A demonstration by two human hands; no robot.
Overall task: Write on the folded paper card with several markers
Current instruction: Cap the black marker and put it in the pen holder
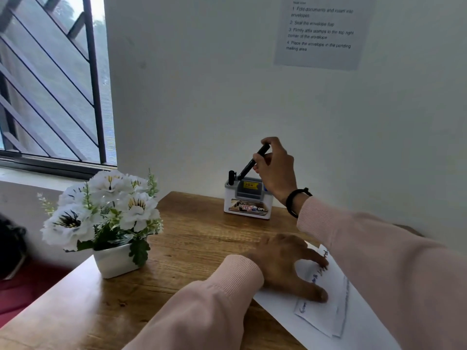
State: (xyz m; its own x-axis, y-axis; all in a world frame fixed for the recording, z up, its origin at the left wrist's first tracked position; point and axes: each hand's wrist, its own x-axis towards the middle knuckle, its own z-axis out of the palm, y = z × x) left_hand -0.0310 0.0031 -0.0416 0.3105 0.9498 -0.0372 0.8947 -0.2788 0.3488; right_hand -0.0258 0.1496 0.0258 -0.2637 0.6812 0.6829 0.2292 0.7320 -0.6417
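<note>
The folded paper card (pixel 322 314) lies on a larger white sheet (pixel 283 311) at the near right of the wooden desk (pixel 197 238); handwriting shows on the card. My left hand (pixel 285 266) presses flat on the card with spread fingers. My right hand (pixel 275 168) grips a black marker (pixel 252 162), tilted, with its lower end at the top of the white and grey pen holder (pixel 249 199) by the wall. Another black marker (pixel 231 177) stands in the holder's left slot.
A white pot of white artificial flowers (pixel 106 218) stands on the desk's left side. A printed instruction sheet (pixel 321 31) hangs on the wall. A barred window (pixel 50 79) is at the far left. Someone in red (pixel 15 279) sits at the left edge.
</note>
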